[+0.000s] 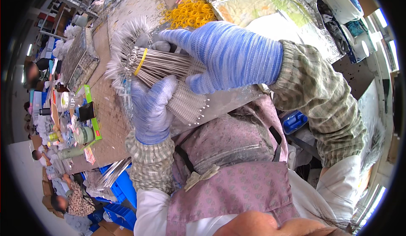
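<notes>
A bundle of small brushes point(171, 63) with twisted metal wire stems and white bristles lies across my hands, bristles toward the left. A yellow rubber band point(141, 61) circles the stems near the bristle end. My left hand point(152, 109), in a blue-white knit glove, is closed on the bundle from the near side, its thumb along the stems. Wrapped over the stem ends is my gloved right hand point(237, 58), its index finger reaching across the far side. Beneath the bundle, more wire stems point(188, 104) with small white tips fan out over the table edge; their far ends are hidden.
A pile of yellow rubber bands point(192, 13) lies beyond my hands. A stained green-white sheet point(264, 7) sits at the far right, near a white bucket point(342, 3). Left are a green-edged box point(96, 121) with jars and a worn panel point(80, 60). Blue crates point(119, 215) stand lower left; people sit beyond.
</notes>
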Motion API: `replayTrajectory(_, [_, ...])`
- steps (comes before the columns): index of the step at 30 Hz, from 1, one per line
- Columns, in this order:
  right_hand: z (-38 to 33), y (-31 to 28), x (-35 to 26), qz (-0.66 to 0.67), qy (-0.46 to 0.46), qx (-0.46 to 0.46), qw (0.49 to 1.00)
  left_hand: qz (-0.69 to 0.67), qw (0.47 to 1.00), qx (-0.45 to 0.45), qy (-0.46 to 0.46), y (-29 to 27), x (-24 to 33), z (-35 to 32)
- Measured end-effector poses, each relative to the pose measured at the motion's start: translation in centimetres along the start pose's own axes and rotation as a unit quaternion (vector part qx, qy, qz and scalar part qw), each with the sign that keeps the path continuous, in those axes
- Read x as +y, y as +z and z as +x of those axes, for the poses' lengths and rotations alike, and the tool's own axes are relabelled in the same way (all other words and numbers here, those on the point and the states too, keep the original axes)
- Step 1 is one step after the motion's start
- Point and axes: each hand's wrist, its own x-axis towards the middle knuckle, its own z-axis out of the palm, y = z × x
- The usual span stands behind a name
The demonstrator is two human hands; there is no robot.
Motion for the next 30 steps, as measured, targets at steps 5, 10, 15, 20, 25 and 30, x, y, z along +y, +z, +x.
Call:
replayTrajectory(5, [0.1, 1.4, 1.5, 0.053, -0.043, 0.03, 0.997, 0.01, 0.999, -0.024, 0.024, 0.3, 0.2, -0.1])
replayTrajectory(10, [0.3, 1.7, 2.4, -0.003, -0.039, 0.139, 0.989, 0.15, 0.989, -0.019, -0.006, 1.2, 0.8, 0.3])
replayTrajectory(15, [0.1, 1.9, 2.0, -0.031, -0.054, 0.151, 0.987, 0.169, 0.984, -0.04, 0.037, 0.8, -0.2, 0.2])
replayTrajectory(20, [0.2, -0.2, 0.1, 0.056, 0.051, 0.013, 0.997, 0.187, 0.981, -0.032, 0.037, -0.2, -0.8, 0.4])
replayTrajectory(25, [-0.3, 1.8, 1.8, 0.087, -0.029, 0.106, 0.99, 0.251, 0.963, -0.034, 0.09, 0.1, -1.5, 0.5])
replayTrajectory(30, [-0.4, 1.5, 0.8, 0.068, 0.025, 0.083, 0.994, 0.259, 0.959, -0.042, 0.106, -0.7, -1.9, 1.1])
